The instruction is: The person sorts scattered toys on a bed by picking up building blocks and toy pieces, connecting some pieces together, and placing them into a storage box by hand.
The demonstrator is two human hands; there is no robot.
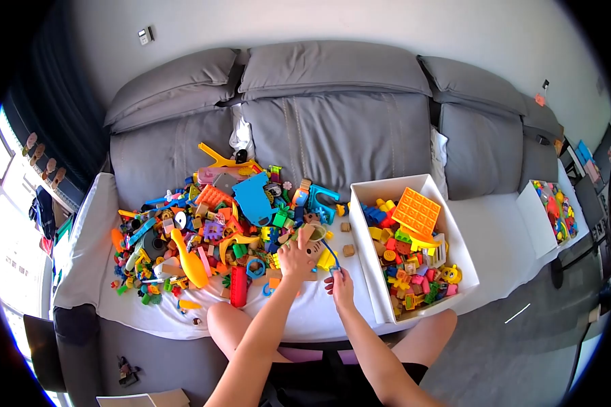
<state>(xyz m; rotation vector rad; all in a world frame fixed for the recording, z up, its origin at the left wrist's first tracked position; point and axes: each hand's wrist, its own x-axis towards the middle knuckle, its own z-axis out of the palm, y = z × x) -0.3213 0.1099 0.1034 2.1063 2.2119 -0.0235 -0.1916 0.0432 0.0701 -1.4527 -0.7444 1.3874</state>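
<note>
My left hand (296, 256) rests at the right side of a big toy pile, its fingers on a tan wooden piece (313, 249) with small dark marks. My right hand (339, 283) is closed on the lower end of a thin blue strip (332, 252), which reaches up to a small round greenish piece (318, 233) beside my left fingertips. A yellow block (327, 260) lies between the hands. Left of them are a red block (238, 286), a blue ring (255, 268) and a yellow bowling pin (189, 261). A large blue piece (254, 199) tops the pile.
Right of my hands, a white box (466, 271) holds mixed toys and an orange grid plate (416, 212). Another white box (535, 227) of toys stands at the far right. Behind the pile rises the grey sofa back (339, 136). Two wooden blocks (348, 250) lie near the box.
</note>
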